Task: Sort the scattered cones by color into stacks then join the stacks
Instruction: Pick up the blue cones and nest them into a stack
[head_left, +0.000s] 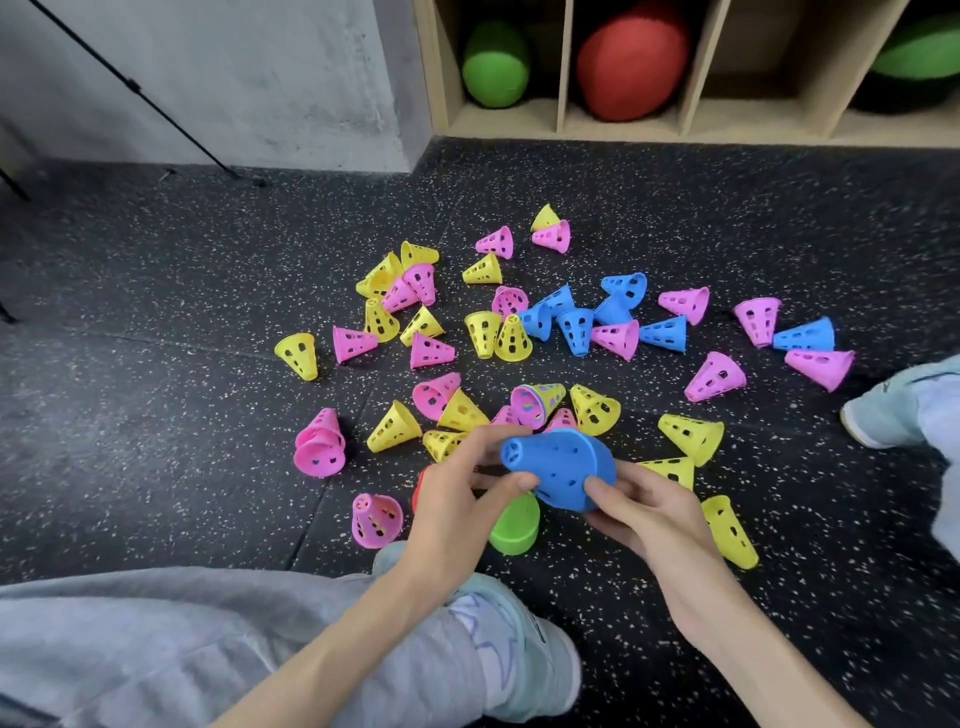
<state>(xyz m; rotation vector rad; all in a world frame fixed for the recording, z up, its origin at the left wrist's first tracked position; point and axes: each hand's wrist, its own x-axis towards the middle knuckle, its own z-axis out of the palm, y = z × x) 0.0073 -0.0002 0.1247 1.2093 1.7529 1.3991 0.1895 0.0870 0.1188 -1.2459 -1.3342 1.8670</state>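
I am gripping the blue perforated plastic cone stack (563, 467) with both my left hand (447, 499) and right hand (641, 512), steadying it above the speckled black rubber floor (156, 415) for another cone.

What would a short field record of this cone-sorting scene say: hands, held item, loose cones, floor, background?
left hand: grips the blue cone at its narrow end
right hand: grips the same cone at its wide rim
blue cone: held above the floor, tip pointing left
green cone: on the floor under the hands
loose cones: yellow, pink and blue, scattered, mostly on their sides
floor: dark, speckled
shelf: holds green and red balls
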